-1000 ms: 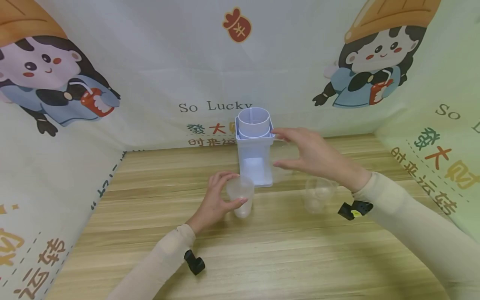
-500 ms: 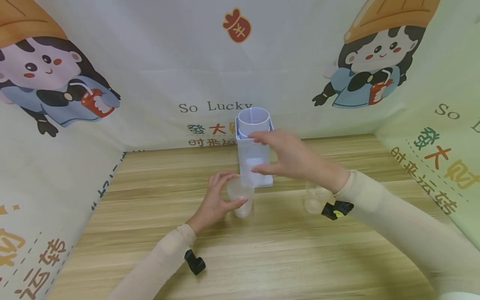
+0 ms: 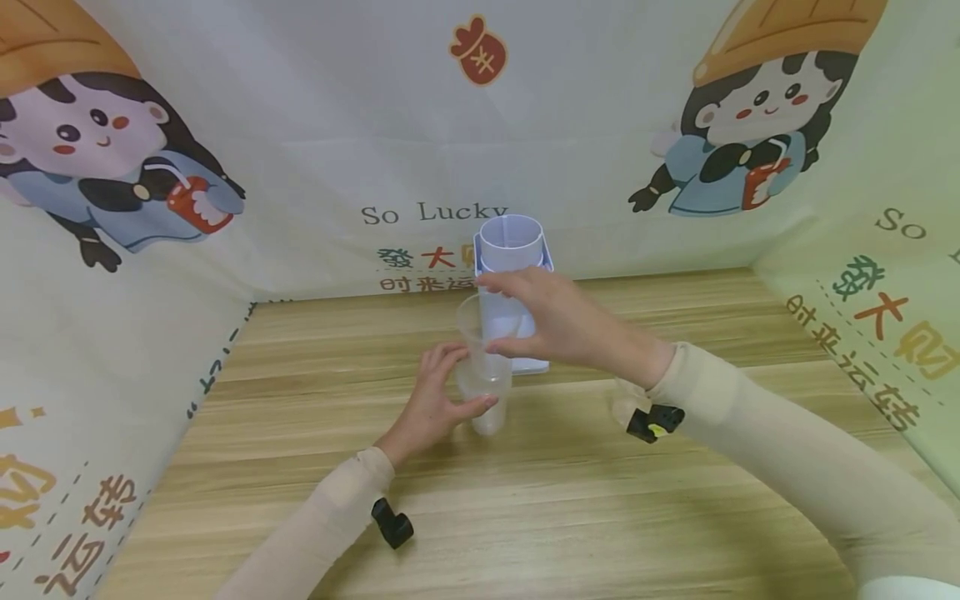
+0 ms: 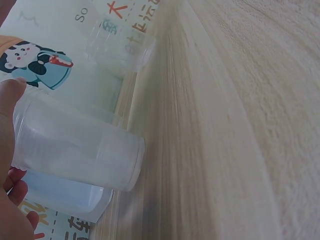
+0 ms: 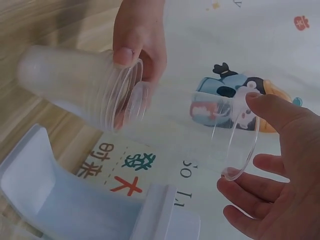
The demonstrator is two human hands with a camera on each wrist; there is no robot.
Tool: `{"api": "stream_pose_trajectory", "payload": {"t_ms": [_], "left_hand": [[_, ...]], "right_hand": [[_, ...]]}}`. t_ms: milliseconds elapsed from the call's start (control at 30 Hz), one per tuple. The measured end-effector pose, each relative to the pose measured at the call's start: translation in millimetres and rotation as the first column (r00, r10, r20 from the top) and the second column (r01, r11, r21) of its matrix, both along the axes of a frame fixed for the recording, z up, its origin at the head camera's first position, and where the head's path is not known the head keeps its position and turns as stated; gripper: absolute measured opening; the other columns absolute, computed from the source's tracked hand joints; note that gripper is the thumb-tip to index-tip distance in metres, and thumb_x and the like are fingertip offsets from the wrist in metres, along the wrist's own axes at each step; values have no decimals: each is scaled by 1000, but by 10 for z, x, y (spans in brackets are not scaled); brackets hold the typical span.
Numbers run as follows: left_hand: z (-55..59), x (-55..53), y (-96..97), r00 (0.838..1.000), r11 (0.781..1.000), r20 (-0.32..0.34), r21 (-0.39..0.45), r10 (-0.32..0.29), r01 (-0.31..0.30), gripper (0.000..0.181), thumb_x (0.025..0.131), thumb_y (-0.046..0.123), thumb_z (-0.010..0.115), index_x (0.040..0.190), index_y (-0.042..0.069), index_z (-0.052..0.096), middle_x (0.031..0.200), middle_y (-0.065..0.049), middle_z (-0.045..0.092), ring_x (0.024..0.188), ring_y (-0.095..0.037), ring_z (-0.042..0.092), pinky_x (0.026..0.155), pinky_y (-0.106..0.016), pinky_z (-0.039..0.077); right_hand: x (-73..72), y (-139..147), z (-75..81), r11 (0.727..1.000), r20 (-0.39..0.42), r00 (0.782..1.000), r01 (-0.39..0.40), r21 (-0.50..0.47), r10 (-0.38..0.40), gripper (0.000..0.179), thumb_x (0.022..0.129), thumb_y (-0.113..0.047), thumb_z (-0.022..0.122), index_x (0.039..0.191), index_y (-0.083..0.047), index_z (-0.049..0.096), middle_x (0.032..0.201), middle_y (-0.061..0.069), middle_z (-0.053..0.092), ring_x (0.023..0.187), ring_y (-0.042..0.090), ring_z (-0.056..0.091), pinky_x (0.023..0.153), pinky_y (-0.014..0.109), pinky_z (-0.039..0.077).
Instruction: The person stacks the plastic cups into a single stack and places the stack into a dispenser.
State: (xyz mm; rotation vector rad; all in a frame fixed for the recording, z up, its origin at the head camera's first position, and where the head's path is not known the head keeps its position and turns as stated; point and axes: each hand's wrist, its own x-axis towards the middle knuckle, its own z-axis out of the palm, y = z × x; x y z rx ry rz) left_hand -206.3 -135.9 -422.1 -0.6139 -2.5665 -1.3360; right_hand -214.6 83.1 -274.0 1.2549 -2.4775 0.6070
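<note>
My left hand (image 3: 431, 400) grips a stack of clear plastic cups (image 4: 80, 142) that stands upright on the table. Thumb and fingers lie around its upper part. Above it, my right hand (image 3: 562, 321) holds a single clear plastic cup (image 5: 200, 135) near its rim. The base of this cup is at the mouth of the stack in the right wrist view; whether they touch, I cannot tell. Right behind the hands stands a pale lavender plastic holder (image 3: 532, 367) with a round tube (image 3: 512, 237) at its top, partly hidden by my right hand.
Another clear cup (image 3: 626, 404) stands on the table to the right, partly hidden by my right wrist and its black camera (image 3: 656, 423). A printed cloth (image 3: 337, 150) hangs behind and along both sides of the wooden table (image 3: 525, 517).
My right hand has moved left with the clear cup, from beside the lavender holder to above the stack. The left hand has stayed in place on the stack.
</note>
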Motion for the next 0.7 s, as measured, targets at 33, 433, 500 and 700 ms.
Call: {"api": "stream_pose_trajectory", "payload": {"t_ms": [33, 433, 500, 700], "left_hand": [[0, -2, 1, 1000, 1000, -1, 0, -1, 1, 66, 76, 25, 86, 131, 6, 56, 138, -10, 48, 131, -30, 35, 109, -55, 35], [16, 13, 3, 1000, 1000, 9, 9, -10, 10, 59, 78, 25, 85, 129, 15, 58, 135, -7, 48, 131, -29, 33, 107, -57, 36], [12, 13, 5, 1000, 1000, 8, 12, -14, 14, 58, 78, 25, 85, 129, 17, 58, 134, -8, 48, 130, -29, 33, 107, -57, 36], [2, 11, 9, 1000, 1000, 6, 20, -22, 21, 58, 79, 24, 84, 130, 18, 57, 134, -7, 49, 130, -29, 34, 107, -57, 34]], "right_hand": [[0, -6, -7, 1000, -2, 1000, -1, 2, 1, 72, 80, -34, 82, 139, -5, 52, 124, 15, 66, 115, 30, 63, 99, 48, 51], [-1, -88, -155, 999, 36, 999, 0, 34, -1, 72, 83, -36, 79, 141, -6, 50, 135, 14, 61, 123, 30, 59, 105, 46, 48], [-1, -95, -192, 999, 44, 999, 9, 52, -11, 72, 83, -38, 79, 142, -7, 50, 136, 14, 61, 124, 30, 58, 105, 46, 48], [-24, -111, -302, 998, 53, 999, 5, 70, -9, 72, 83, -38, 78, 142, -7, 50, 137, 13, 60, 125, 30, 58, 105, 46, 48]]}}
